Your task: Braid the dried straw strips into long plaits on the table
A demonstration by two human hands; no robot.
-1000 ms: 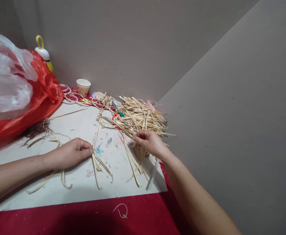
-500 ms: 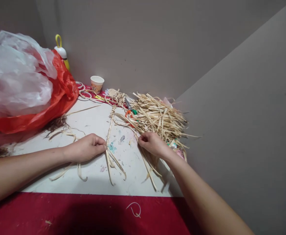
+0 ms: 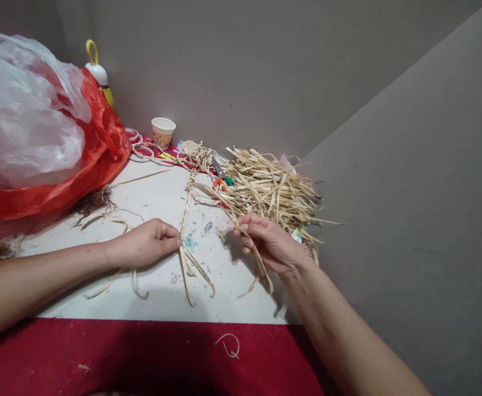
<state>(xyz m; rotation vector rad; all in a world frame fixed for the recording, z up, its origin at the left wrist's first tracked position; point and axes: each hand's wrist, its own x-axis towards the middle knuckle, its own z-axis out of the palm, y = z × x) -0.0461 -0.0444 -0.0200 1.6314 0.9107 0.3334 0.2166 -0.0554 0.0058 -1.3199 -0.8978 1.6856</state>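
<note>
My left hand (image 3: 144,245) rests on the white board (image 3: 150,297) and pinches the near end of a long braided straw cord (image 3: 188,204) that runs away toward the wall. Loose tails of the cord (image 3: 193,272) fan out below the pinch. My right hand (image 3: 271,245) is lifted a little off the board, palm turned up, fingers closed on a few flat straw strips (image 3: 257,261) that hang over it. Just behind that hand lies a big heap of pale straw strips (image 3: 271,190).
Scissors with orange and green handles (image 3: 220,179) lie at the heap's left edge. A paper cup (image 3: 162,132), white rings (image 3: 136,144) and a yellow-handled bottle (image 3: 98,71) stand near the wall. A red and clear plastic bag (image 3: 38,132) fills the left. Red cloth (image 3: 142,357) covers the table.
My right hand has turned palm up and lifted straw strips off the board near the heap. My left hand has kept its pinch on the cord. The view shifted slightly.
</note>
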